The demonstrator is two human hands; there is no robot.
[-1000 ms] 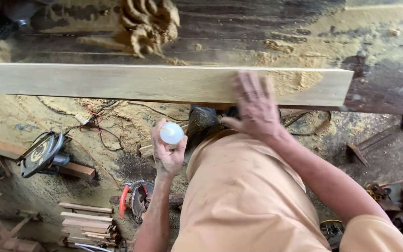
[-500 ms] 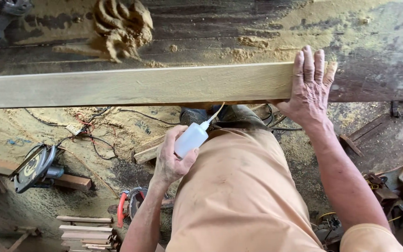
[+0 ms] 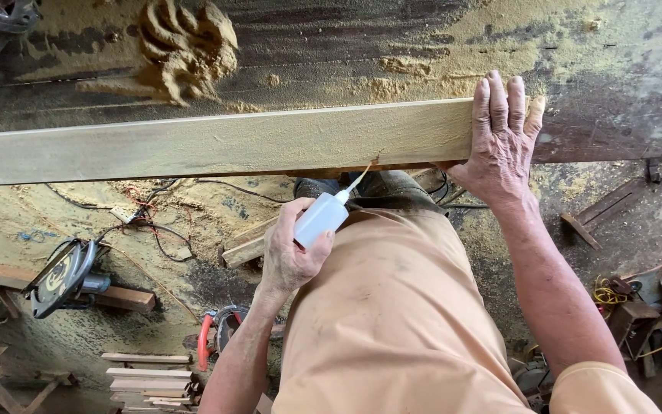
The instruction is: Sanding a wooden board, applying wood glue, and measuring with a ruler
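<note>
The long pale plank (image 3: 216, 142) runs across the upper half of the frame on the sawdust-strewn worktop (image 3: 331, 46). Your right hand (image 3: 499, 142) lies flat with fingers spread over its right end. Just below the plank's near edge at centre, your left hand (image 3: 289, 257) is wrapped around a small white squeeze bottle (image 3: 322, 219), its nozzle tip touching that edge. A circular saw (image 3: 59, 277) sits on the floor at lower left

The plank (image 3: 224, 142) lies left to right on the workbench (image 3: 614, 115). The right hand (image 3: 499, 146) rests on its right end. The left hand (image 3: 289, 257), near side, holds the bottle (image 3: 323, 218), tip at the plank's near edge. The circular saw (image 3: 59, 277) lies on the floor, far left.
</note>
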